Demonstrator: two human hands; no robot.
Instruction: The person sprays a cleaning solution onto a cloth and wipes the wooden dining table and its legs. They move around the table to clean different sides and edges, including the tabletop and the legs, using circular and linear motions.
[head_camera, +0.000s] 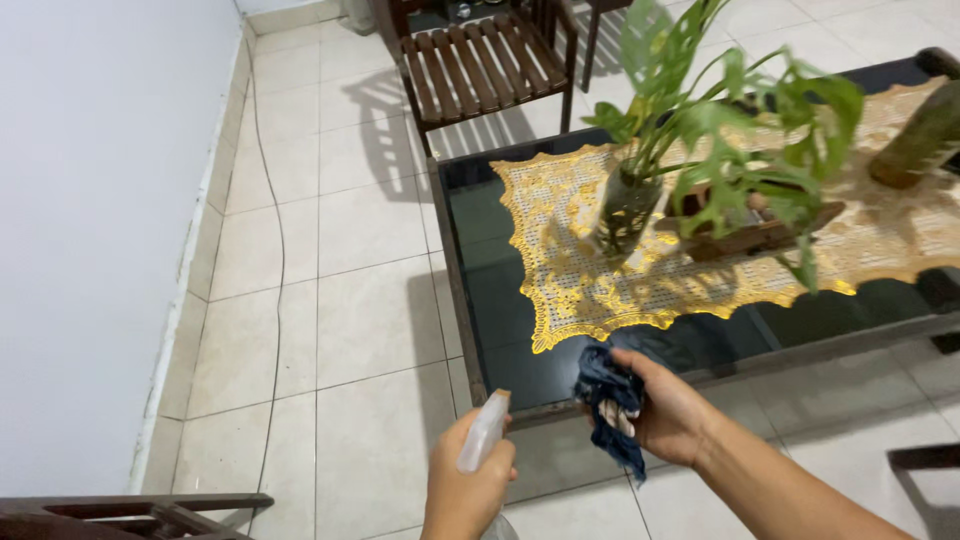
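- A spray bottle (483, 432) is gripped in the left hand (465, 480), fingers wrapped tight round its neck; it is held just off the near left corner of the table (480, 270), over the tiled floor (350, 320).
- A dark blue rag (608, 398) is bunched in the right hand (668, 412), fingers curled shut on it, at the table's near edge.
- The rag is seen touching or just above the dark glass top; which cannot be told.
- A yellow lace runner (580, 270) is spread along the table, its scalloped end just beyond the rag.
- A glass vase (626, 208) with a leafy green plant (720, 120) is stood on the runner, near the table's middle.
- A wooden tray (755, 235) is set beside the vase, to its right.
- A slatted wooden chair (480, 65) is placed beyond the table's far left corner.
- A thin cable (281, 260) is laid on the floor left of the table, by the wall (90, 220).
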